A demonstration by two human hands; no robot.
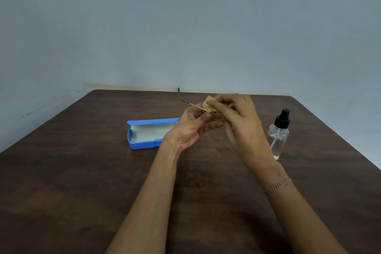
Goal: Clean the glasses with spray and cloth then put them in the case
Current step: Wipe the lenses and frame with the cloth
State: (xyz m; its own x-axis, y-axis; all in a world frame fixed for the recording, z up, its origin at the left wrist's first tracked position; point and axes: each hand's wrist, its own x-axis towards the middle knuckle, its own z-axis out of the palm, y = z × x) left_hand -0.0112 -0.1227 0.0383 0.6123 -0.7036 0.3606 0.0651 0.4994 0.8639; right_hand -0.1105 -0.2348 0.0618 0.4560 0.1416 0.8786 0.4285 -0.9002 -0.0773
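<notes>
From the head camera, you are looking down at a dark wooden table (82,181) pushed up against a pale blue-grey wall (185,16). Both of your hands are raised above the middle of the table, close together.

Your left hand (191,128) is palm-up, its fingers closed around the glasses (186,102) near the hinge. One thin temple arm sticks out up and to the left from your grip, ending in a dark curved tip. Part of a round lens rim shows below your fingers, between the two hands.

Your right hand (241,121) is pinching a small tan cloth (209,106) between thumb and fingertips, and the cloth is pressed against the glasses right where your left hand holds them. A thin beaded bracelet (278,186) sits on your right wrist.

The blue case (142,142) lies open on the table to the left of your hands, its pale lining facing up and its lid folded back toward the wall. Your left hand partly covers its right end.

The clear spray bottle (278,136) with a black pump top stands upright on the table just to the right of your right hand, partly hidden behind that wrist.
</notes>
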